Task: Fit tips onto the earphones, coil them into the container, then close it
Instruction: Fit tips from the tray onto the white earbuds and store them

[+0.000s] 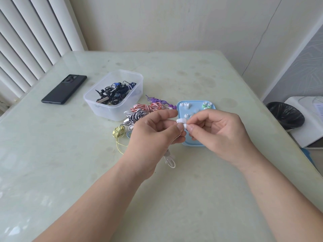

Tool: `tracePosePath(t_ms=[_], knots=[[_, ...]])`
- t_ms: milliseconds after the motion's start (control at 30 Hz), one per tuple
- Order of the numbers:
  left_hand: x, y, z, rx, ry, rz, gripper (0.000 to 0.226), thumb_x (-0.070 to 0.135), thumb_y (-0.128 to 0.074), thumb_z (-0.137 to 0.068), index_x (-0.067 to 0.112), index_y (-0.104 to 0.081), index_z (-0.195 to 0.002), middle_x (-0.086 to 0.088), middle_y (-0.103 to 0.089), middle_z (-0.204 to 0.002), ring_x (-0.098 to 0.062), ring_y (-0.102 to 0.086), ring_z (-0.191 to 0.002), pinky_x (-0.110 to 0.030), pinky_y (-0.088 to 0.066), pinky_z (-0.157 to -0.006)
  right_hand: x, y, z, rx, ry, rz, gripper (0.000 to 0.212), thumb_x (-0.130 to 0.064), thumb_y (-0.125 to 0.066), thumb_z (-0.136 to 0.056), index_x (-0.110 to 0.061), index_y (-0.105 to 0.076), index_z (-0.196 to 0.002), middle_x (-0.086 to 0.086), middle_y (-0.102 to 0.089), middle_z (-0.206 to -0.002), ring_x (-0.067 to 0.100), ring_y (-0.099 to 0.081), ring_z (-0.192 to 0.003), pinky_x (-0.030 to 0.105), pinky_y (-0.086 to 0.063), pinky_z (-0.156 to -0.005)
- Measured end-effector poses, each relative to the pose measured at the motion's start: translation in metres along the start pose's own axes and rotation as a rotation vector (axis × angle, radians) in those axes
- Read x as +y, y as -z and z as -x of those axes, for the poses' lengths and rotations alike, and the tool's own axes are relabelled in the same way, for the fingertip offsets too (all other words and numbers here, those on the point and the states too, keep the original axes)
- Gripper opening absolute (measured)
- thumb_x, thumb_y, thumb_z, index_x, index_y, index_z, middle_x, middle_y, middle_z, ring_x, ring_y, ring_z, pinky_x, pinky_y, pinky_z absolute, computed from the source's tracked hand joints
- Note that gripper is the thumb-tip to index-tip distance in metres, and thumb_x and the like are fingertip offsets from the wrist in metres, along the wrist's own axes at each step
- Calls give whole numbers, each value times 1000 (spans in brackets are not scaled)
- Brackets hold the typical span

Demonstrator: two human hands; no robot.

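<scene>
My left hand (153, 131) pinches a pair of white earphones (180, 121) by their buds, above the near edge of a blue lid (180, 106). Their white cable (169, 160) hangs below the hand onto the table. My right hand (216, 130) pinches a small white tip (185, 126) against the lower bud. Several loose white and green tips (206, 104) lie on the blue lid. A clear plastic container (97, 103) further left holds tangled dark earphones (114, 93).
Coiled earphones lie between container and lid: red-white (148, 107), purple (156, 100), black-white (137, 116), yellow (118, 132). A black phone (63, 89) lies at the far left. Off the table's right edge stand a black-lined bin (286, 114) and a white box (307, 119).
</scene>
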State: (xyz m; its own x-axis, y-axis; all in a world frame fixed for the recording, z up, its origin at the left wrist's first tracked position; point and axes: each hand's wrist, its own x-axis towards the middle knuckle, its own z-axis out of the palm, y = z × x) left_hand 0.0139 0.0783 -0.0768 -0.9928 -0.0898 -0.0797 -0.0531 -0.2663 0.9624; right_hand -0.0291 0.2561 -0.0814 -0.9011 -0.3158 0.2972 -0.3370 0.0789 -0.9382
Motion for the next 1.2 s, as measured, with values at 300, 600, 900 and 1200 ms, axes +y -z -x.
tracePosePath(t_ms=[300,600,900,1200], knots=[[4,1,0,0,7,64,23,-4,-71,-92,5,-70,-114,-12,-78,-88,-21,-72,-73,-30,-60,-74,-1,2,-3,97,-147,-195,12,0,-68,-91,2,-73,-102,17,-74,-82,26,-68,-69,36,-57,-67],[5,3,-1,-5,-20,82,17,-4,-70,-93,2,-73,-108,-13,-78,-89,-21,-72,-74,-32,-59,-75,-8,-1,-2,118,-273,-234,32,-24,-80,-75,-3,-75,-99,16,-74,-81,27,-66,-70,40,-53,-66],[21,6,0,-14,-40,377,35,-1,-65,-96,-10,-59,-129,-17,-71,-105,-21,-68,-77,-28,-57,-71,-20,-33,11,-130,-192,314,37,-25,-93,-68,-37,-70,-95,-34,-61,-80,-3,-54,-63,9,-38,-60],[18,14,-4,83,-133,-4,21,11,-76,-92,9,-74,-113,-18,-76,-111,-30,-75,-100,-39,-61,-89,-16,-18,7,-22,-177,54,11,-30,-76,-90,-19,-76,-90,3,-76,-86,35,-66,-79,50,-52,-76]])
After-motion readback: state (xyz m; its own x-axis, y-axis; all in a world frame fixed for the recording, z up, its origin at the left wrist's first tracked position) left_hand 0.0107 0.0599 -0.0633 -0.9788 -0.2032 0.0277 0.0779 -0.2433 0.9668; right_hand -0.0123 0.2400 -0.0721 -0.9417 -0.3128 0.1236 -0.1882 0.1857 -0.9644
